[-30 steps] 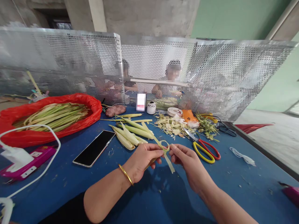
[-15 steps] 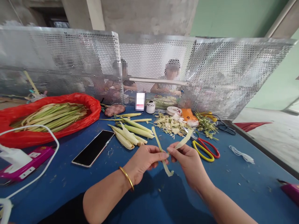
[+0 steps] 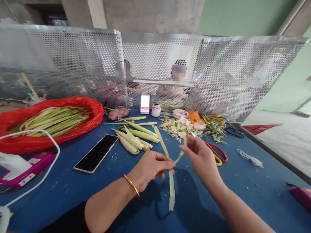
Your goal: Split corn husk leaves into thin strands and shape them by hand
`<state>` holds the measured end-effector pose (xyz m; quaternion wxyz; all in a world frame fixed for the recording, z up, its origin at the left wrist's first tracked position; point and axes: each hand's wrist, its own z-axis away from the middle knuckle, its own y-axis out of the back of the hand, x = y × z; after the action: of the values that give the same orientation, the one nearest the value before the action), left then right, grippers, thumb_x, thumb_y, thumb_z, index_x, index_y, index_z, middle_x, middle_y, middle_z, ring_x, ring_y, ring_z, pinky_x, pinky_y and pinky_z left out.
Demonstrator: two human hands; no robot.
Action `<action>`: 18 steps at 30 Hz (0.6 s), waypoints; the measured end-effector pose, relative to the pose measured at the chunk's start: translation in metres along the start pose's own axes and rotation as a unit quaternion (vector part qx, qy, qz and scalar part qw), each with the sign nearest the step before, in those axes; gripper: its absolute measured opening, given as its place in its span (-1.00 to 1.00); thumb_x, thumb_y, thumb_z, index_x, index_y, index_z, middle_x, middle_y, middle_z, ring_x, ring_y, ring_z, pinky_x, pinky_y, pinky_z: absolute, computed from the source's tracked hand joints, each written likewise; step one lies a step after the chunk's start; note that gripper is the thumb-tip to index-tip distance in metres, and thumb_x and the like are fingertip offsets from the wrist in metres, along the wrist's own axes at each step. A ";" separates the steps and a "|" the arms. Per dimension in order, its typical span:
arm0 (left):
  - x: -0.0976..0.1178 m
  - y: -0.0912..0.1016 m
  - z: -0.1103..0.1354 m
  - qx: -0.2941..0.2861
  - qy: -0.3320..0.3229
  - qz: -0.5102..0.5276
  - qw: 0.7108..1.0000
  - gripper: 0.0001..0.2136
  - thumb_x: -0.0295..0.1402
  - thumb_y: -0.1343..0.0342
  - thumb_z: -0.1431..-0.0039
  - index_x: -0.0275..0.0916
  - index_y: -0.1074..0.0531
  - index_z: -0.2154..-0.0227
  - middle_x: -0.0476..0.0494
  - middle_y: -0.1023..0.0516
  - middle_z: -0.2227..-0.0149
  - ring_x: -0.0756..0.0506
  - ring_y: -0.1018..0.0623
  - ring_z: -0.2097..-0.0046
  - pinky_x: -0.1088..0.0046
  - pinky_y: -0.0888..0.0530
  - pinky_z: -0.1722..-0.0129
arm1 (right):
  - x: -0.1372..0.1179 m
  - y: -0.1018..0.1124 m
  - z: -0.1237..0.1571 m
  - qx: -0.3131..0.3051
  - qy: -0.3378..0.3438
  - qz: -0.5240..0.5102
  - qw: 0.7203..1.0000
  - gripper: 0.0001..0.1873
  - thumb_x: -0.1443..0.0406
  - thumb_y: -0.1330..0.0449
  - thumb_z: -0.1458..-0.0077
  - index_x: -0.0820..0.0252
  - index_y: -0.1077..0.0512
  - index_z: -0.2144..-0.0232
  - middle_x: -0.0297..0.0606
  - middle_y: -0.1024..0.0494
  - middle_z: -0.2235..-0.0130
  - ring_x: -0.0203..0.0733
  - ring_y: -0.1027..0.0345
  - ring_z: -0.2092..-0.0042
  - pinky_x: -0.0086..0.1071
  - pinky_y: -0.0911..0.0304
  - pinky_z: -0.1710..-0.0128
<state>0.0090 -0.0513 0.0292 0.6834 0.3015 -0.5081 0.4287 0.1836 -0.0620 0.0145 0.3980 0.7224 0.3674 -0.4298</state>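
Note:
Pale green strips of husk cross between my hands above the blue table (image 3: 136, 216). My left hand (image 3: 155, 165), with a gold bangle at the wrist, pinches the crossing of one long husk strip (image 3: 171, 191) that runs up past the thumb and hangs down below. Higher and to the right, my right hand (image 3: 198, 150) pinches another husk strip (image 3: 179, 157), whose other end runs into my left fingertips. Just behind my right hand lie scissors (image 3: 220, 152) with red and yellow handles. Beyond my left hand rests a small pile of corn husks (image 3: 133, 139).
A red bag (image 3: 94, 121) of long green strips stands at left, near a phone (image 3: 96, 153) and a purple power strip (image 3: 39, 168). Husk scraps (image 3: 173, 124) and a tape roll (image 3: 180, 114) lie before a perforated metal screen (image 3: 160, 55); people sit behind it.
My right hand has moved up and slightly right, pulling its strip away from my left hand. The strip under my left thumb now hangs straighter and lower.

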 end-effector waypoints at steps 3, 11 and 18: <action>0.000 0.000 0.002 -0.037 0.003 -0.023 0.999 -0.72 -0.16 -0.20 0.06 -0.32 -0.52 0.58 -0.21 -0.60 0.45 0.09 -0.29 0.63 0.53 0.00 0.67 | -0.005 0.005 -0.002 0.012 0.135 0.101 0.986 -0.71 0.17 -0.26 0.00 0.09 -0.51 0.18 -0.13 -0.51 0.12 -0.01 -0.37 0.09 -0.21 -0.26 0.15; 0.000 -0.003 0.006 -0.077 0.010 -0.058 0.995 -0.77 -0.23 -0.14 0.02 -0.33 -0.53 0.54 -0.19 -0.60 0.45 0.10 -0.31 0.65 0.54 0.02 0.68 | -0.012 -0.012 0.019 -0.237 -0.110 -0.123 0.957 -0.71 0.15 -0.24 -0.01 0.20 -0.37 0.61 -0.42 -0.34 0.62 -0.35 -0.20 0.61 -0.45 -0.17 0.62; 0.000 -0.006 0.004 -0.089 0.020 -0.063 0.994 -0.80 -0.26 -0.22 0.11 -0.33 -0.50 0.60 -0.14 -0.58 0.50 0.09 -0.34 0.66 0.56 -0.16 0.65 | -0.011 -0.013 0.025 -0.160 -0.051 -0.071 0.983 -0.74 0.22 -0.20 0.00 0.18 -0.28 0.63 -0.43 -0.28 0.58 -0.35 -0.14 0.54 -0.47 -0.13 0.58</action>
<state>0.0123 -0.0571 0.0307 0.7427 0.2626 -0.5107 0.3444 0.1601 -0.0813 0.0138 0.4951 0.5983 0.4616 -0.4287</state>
